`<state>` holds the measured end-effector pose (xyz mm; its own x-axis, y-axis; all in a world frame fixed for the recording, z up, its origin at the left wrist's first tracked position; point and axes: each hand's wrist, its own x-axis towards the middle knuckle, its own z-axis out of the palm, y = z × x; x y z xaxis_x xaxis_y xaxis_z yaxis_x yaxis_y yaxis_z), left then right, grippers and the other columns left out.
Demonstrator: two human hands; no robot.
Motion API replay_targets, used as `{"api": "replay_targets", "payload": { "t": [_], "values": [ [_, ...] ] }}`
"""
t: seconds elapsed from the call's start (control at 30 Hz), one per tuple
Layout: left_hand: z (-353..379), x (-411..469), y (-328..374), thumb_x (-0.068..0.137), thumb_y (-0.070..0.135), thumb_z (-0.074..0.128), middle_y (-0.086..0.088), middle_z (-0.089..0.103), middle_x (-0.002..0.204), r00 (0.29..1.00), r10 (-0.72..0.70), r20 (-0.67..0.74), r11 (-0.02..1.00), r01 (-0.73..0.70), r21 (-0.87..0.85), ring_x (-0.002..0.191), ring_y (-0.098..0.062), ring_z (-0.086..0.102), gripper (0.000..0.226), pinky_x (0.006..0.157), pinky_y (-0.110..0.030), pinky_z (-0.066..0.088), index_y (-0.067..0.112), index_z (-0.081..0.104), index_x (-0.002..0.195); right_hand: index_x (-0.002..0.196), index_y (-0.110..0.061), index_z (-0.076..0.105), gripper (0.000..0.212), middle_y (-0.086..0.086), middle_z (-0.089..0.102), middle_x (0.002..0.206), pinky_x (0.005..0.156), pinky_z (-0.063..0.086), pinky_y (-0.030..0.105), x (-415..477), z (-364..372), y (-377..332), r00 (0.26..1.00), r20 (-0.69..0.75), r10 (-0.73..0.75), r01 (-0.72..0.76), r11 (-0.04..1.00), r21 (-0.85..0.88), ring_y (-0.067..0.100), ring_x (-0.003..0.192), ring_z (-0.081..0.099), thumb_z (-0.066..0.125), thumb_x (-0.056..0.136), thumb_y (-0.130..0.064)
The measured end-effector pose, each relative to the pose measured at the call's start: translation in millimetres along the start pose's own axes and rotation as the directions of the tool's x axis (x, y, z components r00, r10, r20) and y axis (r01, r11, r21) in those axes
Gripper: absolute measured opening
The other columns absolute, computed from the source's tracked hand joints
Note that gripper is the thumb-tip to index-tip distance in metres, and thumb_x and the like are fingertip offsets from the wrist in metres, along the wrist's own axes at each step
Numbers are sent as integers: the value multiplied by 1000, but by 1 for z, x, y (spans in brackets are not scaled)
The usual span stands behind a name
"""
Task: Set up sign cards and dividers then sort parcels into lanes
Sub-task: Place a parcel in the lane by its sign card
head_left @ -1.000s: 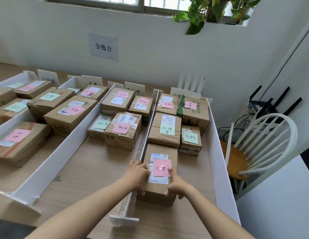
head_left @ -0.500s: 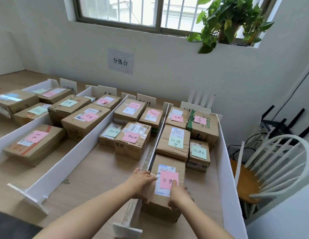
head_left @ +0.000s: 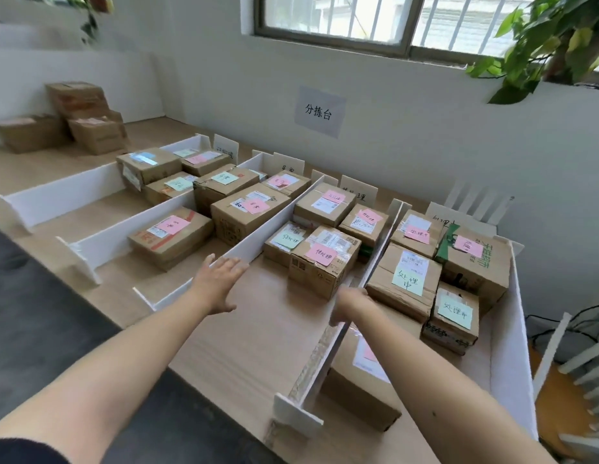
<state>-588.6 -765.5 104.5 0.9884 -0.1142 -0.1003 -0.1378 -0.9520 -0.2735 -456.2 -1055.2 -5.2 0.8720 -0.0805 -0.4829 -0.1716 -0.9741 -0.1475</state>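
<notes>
Several cardboard parcels with pink and green notes lie in lanes split by white dividers [head_left: 258, 241]. Sign cards [head_left: 358, 193] stand at the far end of the lanes. In the rightmost lane, a parcel with a pink note [head_left: 356, 386] lies nearest me, partly hidden under my right forearm. My left hand [head_left: 221, 284] hovers with fingers spread over the bare tabletop of the third lane, holding nothing. My right hand [head_left: 350, 303] hangs with loose fingers above the divider [head_left: 328, 349] beside that parcel, also holding nothing.
A stack of unlabelled cardboard boxes [head_left: 84, 123] stands at the far left of the wooden table [head_left: 224, 346]. A paper sign [head_left: 319, 112] is on the wall. A potted plant [head_left: 545, 45] hangs from the sill, and a white chair [head_left: 579, 363] is at the right.
Both hands have let go of the pink-note parcel in the right lane and moved up and left. My view has swung left, bringing the far-left boxes into sight.
</notes>
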Motion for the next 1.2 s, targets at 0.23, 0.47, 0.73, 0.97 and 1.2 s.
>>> {"api": "replay_targets", "payload": {
  "t": [0.23, 0.47, 0.73, 0.97, 1.2],
  "values": [
    [-4, -31, -101, 75, 67, 59, -1, 23, 155, 962, -274, -5, 961, 274, 28, 143, -19, 19, 99, 117, -41, 9, 25, 9, 150, 144, -17, 21, 76, 23, 21, 147, 102, 39, 56, -158, -77, -117, 932, -161, -325, 332, 943, 14, 42, 128, 37, 67, 84, -22],
    [-1, -55, -188, 71, 66, 62, 3, 30, 151, 902, -428, -52, 904, 428, -3, 139, -16, 26, 100, 114, -40, 15, 24, 15, 148, 149, -20, 15, 84, 20, 24, 147, 103, 40, 54, -166, -82, -216, 814, -237, -531, 518, 847, -117, 40, 130, 36, 68, 84, -28],
    [18, -84, -295, 70, 71, 58, 4, 27, 151, 836, -549, -9, 835, 548, -48, 140, -16, 24, 100, 113, -38, 18, 27, 15, 149, 146, -16, 24, 79, 17, 25, 150, 110, 30, 55, -173, -68, -353, 682, -284, -674, 661, 734, -154, 37, 138, 29, 70, 84, -33],
    [33, -109, -390, 69, 64, 62, -1, 32, 148, 769, -638, -40, 768, 631, -110, 136, -21, 29, 93, 107, -36, 28, 26, 24, 144, 144, -16, 28, 76, 14, 27, 148, 104, 39, 50, -187, -54, -473, 588, -252, -769, 718, 639, -276, 37, 132, 36, 70, 83, -37],
    [54, -143, -476, 70, 62, 64, 1, 23, 152, 715, -698, -33, 713, 690, -125, 138, -21, 25, 94, 107, -36, 30, 26, 22, 146, 143, -14, 27, 76, 13, 21, 153, 110, 29, 54, -199, -32, -588, 556, -253, -792, 772, 604, -196, 36, 137, 29, 70, 84, -35]
  ]
}}
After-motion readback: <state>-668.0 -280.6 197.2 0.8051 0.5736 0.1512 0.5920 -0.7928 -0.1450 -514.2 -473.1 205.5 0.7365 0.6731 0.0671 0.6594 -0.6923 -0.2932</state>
